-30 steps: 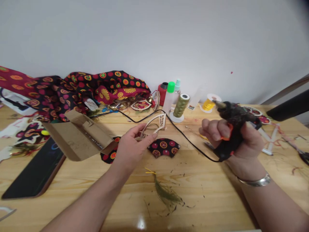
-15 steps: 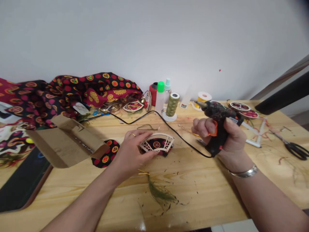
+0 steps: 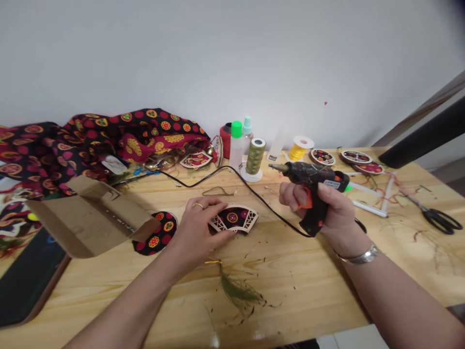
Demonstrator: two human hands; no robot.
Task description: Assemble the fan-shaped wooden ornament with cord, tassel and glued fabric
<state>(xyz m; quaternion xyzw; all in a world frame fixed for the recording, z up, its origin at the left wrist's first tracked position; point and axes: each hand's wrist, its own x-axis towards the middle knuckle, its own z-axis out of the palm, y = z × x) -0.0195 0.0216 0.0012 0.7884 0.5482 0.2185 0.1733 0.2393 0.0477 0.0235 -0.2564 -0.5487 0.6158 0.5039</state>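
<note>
My left hand (image 3: 196, 228) rests on the wooden table (image 3: 319, 281), its fingers pinching the left edge of a fan-shaped wooden cutout (image 3: 235, 217) that lies on a matching piece of black patterned fabric. My right hand (image 3: 329, 208) is wrapped round a black hot glue gun (image 3: 310, 186) with an orange trigger, held above the table to the right of the cutout, its nozzle pointing left. The gun's black cord (image 3: 250, 191) runs across the table behind the cutout. A round piece of the same fabric (image 3: 156, 233) lies left of my left hand.
An open cardboard box (image 3: 90, 220) sits at the left, patterned cloth (image 3: 109, 135) heaped behind it. Bottles (image 3: 237, 143), an olive thread spool (image 3: 255, 157) and yellow spool (image 3: 300, 150) stand by the wall. Round decorated pieces (image 3: 358, 157), scissors (image 3: 439, 218), a feather (image 3: 236, 291).
My left hand has lowered the wooden cutout from the air onto the fabric piece on the table. My right hand has brought the glue gun lower and leftward, nozzle now level.
</note>
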